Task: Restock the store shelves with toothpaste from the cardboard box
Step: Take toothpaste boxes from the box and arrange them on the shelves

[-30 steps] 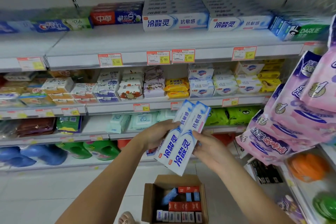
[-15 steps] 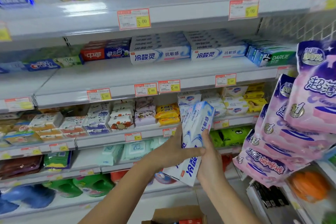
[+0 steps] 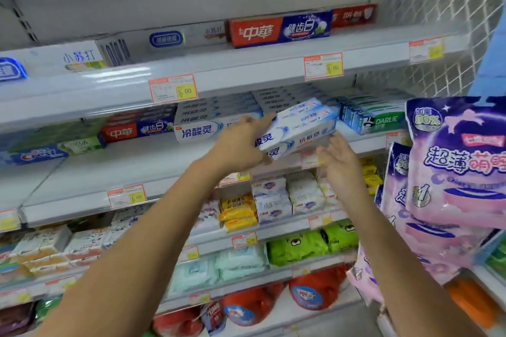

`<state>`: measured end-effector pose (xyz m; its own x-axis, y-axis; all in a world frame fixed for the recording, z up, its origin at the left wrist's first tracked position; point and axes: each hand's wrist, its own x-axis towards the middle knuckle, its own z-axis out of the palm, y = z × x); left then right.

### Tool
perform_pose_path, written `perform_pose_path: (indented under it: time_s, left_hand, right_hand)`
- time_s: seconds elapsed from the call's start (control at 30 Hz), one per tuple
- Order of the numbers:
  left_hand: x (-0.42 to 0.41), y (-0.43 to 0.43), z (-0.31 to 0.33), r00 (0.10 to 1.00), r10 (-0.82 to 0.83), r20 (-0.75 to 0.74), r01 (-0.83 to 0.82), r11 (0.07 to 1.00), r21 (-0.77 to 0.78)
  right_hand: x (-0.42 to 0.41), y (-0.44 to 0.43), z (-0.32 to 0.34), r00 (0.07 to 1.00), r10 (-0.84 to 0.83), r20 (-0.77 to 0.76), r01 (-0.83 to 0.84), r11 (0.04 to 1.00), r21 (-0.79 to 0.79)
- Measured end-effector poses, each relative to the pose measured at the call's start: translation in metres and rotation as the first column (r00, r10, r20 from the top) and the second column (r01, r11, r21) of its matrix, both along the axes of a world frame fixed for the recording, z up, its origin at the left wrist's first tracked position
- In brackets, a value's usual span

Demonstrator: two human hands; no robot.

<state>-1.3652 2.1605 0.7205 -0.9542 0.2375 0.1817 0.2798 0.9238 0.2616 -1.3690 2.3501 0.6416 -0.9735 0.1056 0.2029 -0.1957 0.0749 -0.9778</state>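
Slippage is the main worry: the toothpaste boxes (image 3: 301,128), a loose bundle tilted with the right end higher, hang in the air just in front of the middle shelf (image 3: 137,164). They are pinched at their left end only by the left hand (image 3: 241,145), fingers over the top and thumb beneath. The right hand (image 3: 339,161) is spread flat with straight fingers under the right end, gripping nothing; whether it touches the bundle I cannot tell. If the pinch loosens, the boxes could slide apart and drop. Pushing in at this tilt could also knock the matching stack (image 3: 219,120) behind, or the green boxes (image 3: 372,120) just beside. The pink packs (image 3: 451,172) hanging near the right arm could snag an elbow. The cardboard box is out of view.
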Motion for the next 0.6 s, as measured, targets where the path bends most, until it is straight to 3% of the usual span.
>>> perform_pose_path:
  time_s: [0.1,0.2,0.4,0.5,0.6]
  left_hand:
    - [-0.044,0.005,0.003,0.999,0.039,0.012,-0.037,0.993,-0.111]
    - [-0.075,0.014,-0.002,0.995,0.027,0.1,-0.021,0.998,-0.059]
    - [-0.107,0.037,-0.012,0.992,-0.017,0.126,0.022,0.999,-0.036]
    - [-0.107,0.048,-0.025,0.996,-0.054,0.077,0.048,0.995,0.085]
    - [-0.103,0.052,-0.04,0.994,0.097,-0.056,-0.082,0.969,0.233]
  right_hand:
    - [-0.029,0.021,0.001,0.974,-0.214,-0.071,0.222,0.865,0.45]
    - [-0.048,0.034,-0.008,0.983,-0.174,-0.051,0.166,0.754,0.635]
    - [-0.051,0.046,-0.021,0.998,-0.051,0.028,0.016,0.695,0.719]
    - [-0.051,0.055,-0.019,0.998,0.001,0.055,-0.042,0.677,0.735]
    - [-0.051,0.063,-0.021,0.995,0.062,0.075,-0.097,0.688,0.719]
